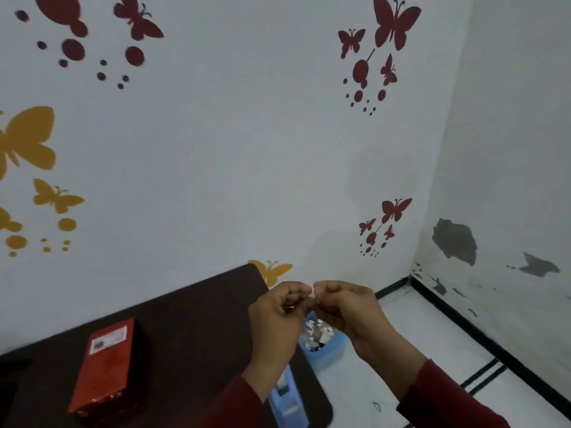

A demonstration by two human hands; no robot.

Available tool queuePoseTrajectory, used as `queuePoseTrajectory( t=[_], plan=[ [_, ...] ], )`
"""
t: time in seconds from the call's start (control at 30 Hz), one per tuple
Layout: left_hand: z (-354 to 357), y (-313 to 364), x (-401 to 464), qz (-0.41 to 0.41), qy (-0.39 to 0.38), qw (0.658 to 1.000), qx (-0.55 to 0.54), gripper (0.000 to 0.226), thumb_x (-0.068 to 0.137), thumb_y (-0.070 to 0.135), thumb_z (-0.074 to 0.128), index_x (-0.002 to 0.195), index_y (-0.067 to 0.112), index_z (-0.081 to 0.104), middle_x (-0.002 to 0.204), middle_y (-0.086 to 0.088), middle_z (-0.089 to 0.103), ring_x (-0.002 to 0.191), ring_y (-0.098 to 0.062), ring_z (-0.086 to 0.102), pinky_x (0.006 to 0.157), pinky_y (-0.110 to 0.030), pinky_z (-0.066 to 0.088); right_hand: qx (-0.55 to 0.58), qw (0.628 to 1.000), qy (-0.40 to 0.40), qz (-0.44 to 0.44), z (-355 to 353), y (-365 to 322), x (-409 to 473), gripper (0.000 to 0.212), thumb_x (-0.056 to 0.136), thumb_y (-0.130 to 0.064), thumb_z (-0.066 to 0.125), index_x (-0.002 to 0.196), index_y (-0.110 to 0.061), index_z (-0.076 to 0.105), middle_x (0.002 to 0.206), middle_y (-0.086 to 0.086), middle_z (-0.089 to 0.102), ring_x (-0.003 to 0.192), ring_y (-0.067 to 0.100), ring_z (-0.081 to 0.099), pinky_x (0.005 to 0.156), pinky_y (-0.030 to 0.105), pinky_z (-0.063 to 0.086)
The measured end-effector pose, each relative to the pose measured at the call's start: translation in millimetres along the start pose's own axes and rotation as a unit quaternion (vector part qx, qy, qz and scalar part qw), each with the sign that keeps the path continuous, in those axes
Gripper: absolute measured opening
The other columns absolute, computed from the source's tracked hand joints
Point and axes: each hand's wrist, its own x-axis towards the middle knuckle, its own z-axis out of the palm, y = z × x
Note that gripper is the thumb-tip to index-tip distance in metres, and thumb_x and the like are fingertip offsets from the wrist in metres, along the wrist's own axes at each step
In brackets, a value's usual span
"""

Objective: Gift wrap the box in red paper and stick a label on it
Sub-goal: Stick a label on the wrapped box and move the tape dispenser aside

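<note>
Both hands, left hand point(278, 307) and right hand point(346, 307), pinch a small white scrap point(312, 292); red-wrapped box point(103, 367) lies lower left, nearer my left hand.

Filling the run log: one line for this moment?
box: wrapped red, labelled, on table | left hand, right hand: pinching small white scrap

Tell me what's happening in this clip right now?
A person in red sleeves holds both hands together above the table's right edge, left hand and right hand pinching a small white scrap between their fingertips; what it is cannot be told. The red-wrapped box lies on the dark table with a label already on top. A blue tape dispenser and a blue container of paper bits sit beneath the hands.
</note>
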Motion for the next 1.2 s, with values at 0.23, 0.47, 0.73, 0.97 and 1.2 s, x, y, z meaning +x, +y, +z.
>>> queuePoseTrajectory(
  t=[0.23, 0.47, 0.73, 0.97, 1.2],
  plan=[
    [106, 0, 0, -0.135, 0.018, 0.989, -0.059, 0.018, 0.081, 0.017, 0.085, 0.097, 0.025, 0.081, 0.088, 0.008, 0.080, 0.085, -0.014, 0.076, 0.076, -0.030, 0.063, 0.003, 0.999, 0.033, 0.022, -91, -22, 51, 0.022, 0.094, 0.012, 0.060, 0.092, -0.002, 0.076, 0.088, 0.020, 0.076, 0.083, 0.028, 0.074, 0.075, 0.031, 0.061],
    [175, -43, 48, -0.183, 0.042, 0.982, -0.024, 0.022, 0.090, 0.010, 0.076, 0.087, 0.032, 0.080, 0.079, 0.011, 0.078, 0.075, -0.012, 0.074, 0.068, -0.019, 0.056, -0.113, 0.993, 0.017, -0.013, -124, -14, 144, 0.030, 0.091, 0.011, 0.062, 0.087, -0.014, 0.080, 0.081, 0.002, 0.079, 0.080, 0.017, 0.070, 0.073, 0.023, 0.056],
    [232, -172, 117, -0.182, 0.045, 0.970, 0.154, 0.022, 0.088, -0.006, 0.059, 0.084, 0.014, 0.065, 0.078, 0.004, 0.065, 0.073, -0.014, 0.060, 0.063, -0.030, 0.050, -0.311, 0.945, -0.098, -0.002, -127, 16, 286, 0.017, 0.087, -0.014, 0.080, 0.085, -0.031, 0.079, 0.080, -0.014, 0.078, 0.081, -0.001, 0.073, 0.074, 0.012, 0.055],
    [256, -271, 173, -0.392, 0.093, 0.915, 0.029, 0.036, 0.089, -0.016, 0.053, 0.101, 0.012, 0.072, 0.094, 0.003, 0.072, 0.086, -0.009, 0.067, 0.074, -0.014, 0.049, -0.419, 0.902, -0.106, -0.016, -118, 74, 421, 0.018, 0.088, -0.007, 0.078, 0.097, -0.022, 0.082, 0.085, -0.011, 0.077, 0.076, -0.008, 0.069, 0.070, -0.001, 0.045],
    [256, -366, 226, -0.499, 0.110, 0.857, 0.071, 0.035, 0.089, -0.010, 0.052, 0.112, 0.008, 0.070, 0.102, 0.004, 0.065, 0.097, -0.013, 0.060, 0.060, 0.002, 0.038, -0.455, 0.882, -0.037, -0.121, -116, 150, 543, 0.020, 0.090, 0.003, 0.070, 0.103, -0.007, 0.081, 0.097, 0.001, 0.076, 0.086, -0.003, 0.062, 0.079, -0.006, 0.035]
  ],
)
